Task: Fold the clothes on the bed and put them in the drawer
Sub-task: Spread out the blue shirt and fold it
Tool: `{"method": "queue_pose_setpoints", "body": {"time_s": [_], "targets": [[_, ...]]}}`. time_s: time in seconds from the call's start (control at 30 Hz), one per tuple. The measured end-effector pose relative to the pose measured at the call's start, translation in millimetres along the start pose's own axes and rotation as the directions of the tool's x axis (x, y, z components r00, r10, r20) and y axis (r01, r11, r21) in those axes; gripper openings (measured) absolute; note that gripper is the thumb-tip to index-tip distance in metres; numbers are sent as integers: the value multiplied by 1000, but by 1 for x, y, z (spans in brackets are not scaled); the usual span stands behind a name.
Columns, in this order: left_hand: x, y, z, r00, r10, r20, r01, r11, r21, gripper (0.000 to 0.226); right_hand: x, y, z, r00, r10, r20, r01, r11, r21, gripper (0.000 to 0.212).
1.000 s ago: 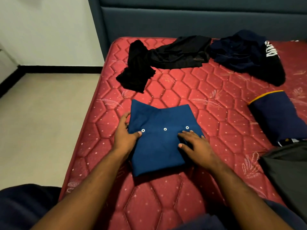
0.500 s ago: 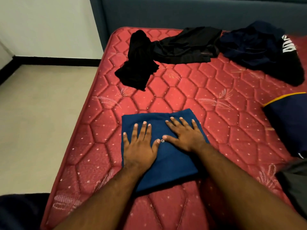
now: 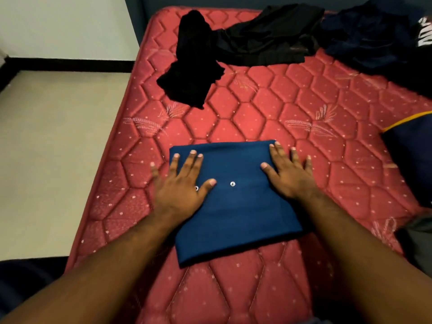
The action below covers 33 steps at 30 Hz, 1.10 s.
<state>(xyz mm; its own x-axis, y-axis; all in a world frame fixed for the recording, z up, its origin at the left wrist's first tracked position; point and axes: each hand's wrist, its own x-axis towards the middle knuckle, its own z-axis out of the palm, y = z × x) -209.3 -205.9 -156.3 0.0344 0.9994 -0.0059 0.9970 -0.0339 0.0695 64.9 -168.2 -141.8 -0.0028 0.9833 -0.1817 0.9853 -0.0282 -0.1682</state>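
Note:
A folded blue shirt (image 3: 236, 206) with small white buttons lies flat on the red quilted mattress (image 3: 257, 113), near its front left edge. My left hand (image 3: 180, 185) presses flat on the shirt's left side, fingers spread and partly over the mattress. On the shirt's right edge my right hand (image 3: 288, 176) lies flat too, fingers straight. A crumpled black garment (image 3: 194, 61) and a second black one (image 3: 268, 36) lie at the back. A dark navy garment (image 3: 369, 38) with white lettering sits at the back right.
A folded navy piece with a yellow stripe (image 3: 411, 150) lies at the right edge, a grey cloth (image 3: 418, 244) below it. The beige floor (image 3: 58, 148) runs along the bed's left side. A dark headboard stands behind. No drawer is in view.
The shirt's top part was folded down over the buttons, then both hands pressed it flat at the middle. Now they have slid apart to the shirt's left and right sides.

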Motion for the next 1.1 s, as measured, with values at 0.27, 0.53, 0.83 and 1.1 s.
{"method": "queue_pose_setpoints", "body": {"time_s": [0.27, 0.53, 0.83, 1.1], "targets": [[-72, 12, 7, 946, 319, -54, -321, 946, -44, 70, -83, -22, 35, 939, -338, -62, 324, 931, -167, 83], [-48, -36, -31, 994, -85, 65, 104, 895, -433, 75, -82, 27, 0, 991, -13, -136, 98, 763, 639, 82], [24, -19, -68, 525, -126, 842, 835, 272, -479, 57, -19, -4, -51, 853, 191, 485, -518, 420, 745, 24], [53, -18, -114, 883, -1, 468, 468, -59, -882, 32, -7, -11, -124, 992, -30, 126, -114, 270, 956, 33]]}}
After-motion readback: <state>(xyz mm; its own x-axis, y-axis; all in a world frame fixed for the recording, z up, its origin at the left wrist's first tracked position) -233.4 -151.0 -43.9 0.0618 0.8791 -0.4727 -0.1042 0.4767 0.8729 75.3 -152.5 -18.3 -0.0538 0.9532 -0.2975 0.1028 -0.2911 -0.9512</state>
